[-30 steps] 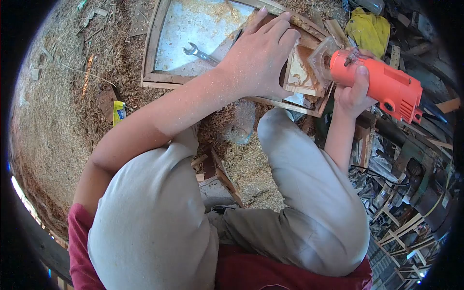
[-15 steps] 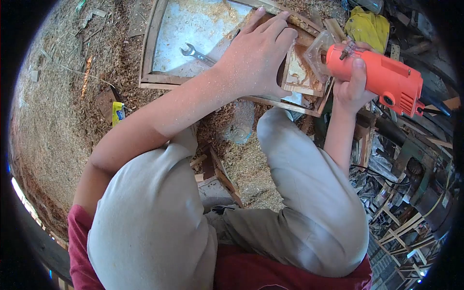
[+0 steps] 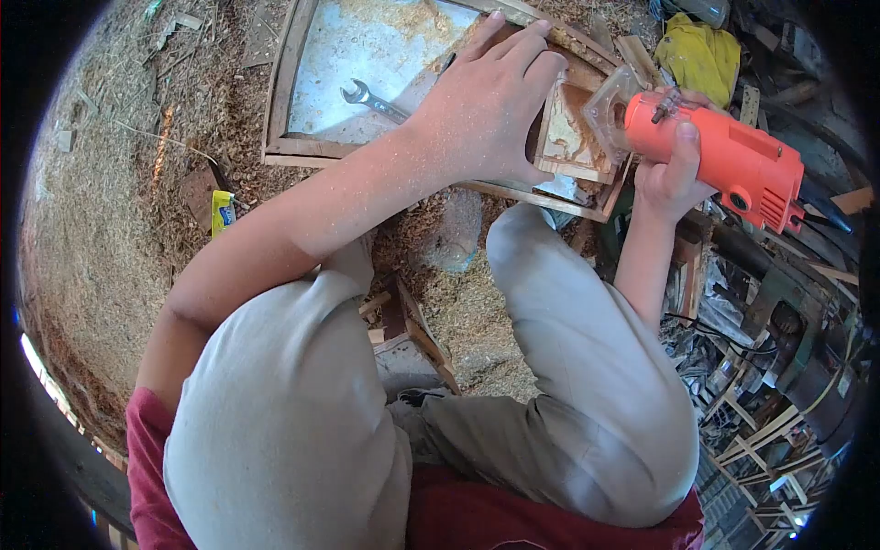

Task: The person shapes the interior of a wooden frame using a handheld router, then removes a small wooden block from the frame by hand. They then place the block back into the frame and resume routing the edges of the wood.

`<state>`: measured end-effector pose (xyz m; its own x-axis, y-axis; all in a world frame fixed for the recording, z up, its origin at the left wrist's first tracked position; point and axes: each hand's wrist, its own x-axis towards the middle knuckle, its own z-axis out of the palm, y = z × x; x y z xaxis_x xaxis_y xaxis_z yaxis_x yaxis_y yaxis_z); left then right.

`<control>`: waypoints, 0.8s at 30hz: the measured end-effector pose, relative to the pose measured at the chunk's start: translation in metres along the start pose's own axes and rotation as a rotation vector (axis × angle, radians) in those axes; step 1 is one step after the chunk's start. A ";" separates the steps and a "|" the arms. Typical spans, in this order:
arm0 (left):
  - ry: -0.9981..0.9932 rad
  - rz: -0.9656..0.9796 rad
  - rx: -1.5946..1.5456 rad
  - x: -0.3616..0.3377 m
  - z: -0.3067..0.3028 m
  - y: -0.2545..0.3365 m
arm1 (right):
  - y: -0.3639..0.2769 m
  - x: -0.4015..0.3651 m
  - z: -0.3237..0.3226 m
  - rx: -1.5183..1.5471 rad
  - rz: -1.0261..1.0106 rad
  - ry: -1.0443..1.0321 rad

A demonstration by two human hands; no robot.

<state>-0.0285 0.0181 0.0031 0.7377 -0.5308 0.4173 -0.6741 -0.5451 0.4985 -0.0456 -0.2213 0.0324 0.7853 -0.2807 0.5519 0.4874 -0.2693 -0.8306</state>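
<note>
My right hand is wrapped around the orange-red body of a trim router, which lies tilted on its side. The router's clear base plate is at the right edge of a small wooden frame. My left hand, dusted with sawdust, lies over the small frame's left side with fingers stretched out and the thumb apart. Beneath is a larger wooden-edged board with a white surface. A metal wrench rests on that board beside my left wrist. The router's bit is hidden.
Sawdust and shavings cover the ground. A yellow cloth lies beyond the router. A yellow packet is at the left, and a clear plastic bottle lies before my knees. Green machinery and wood scraps crowd the right.
The router in my right hand has shifted slightly right and down, tilting a little. My left hand and the frame have hardly moved.
</note>
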 end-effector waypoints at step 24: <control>-0.008 -0.006 -0.025 -0.004 0.008 -0.006 | 0.004 0.008 0.003 -0.013 -0.004 -0.050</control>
<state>-0.0274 0.0178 -0.0078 0.7411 -0.5330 0.4083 -0.6687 -0.5316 0.5199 -0.0363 -0.2217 0.0332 0.8014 -0.2332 0.5507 0.4863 -0.2820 -0.8271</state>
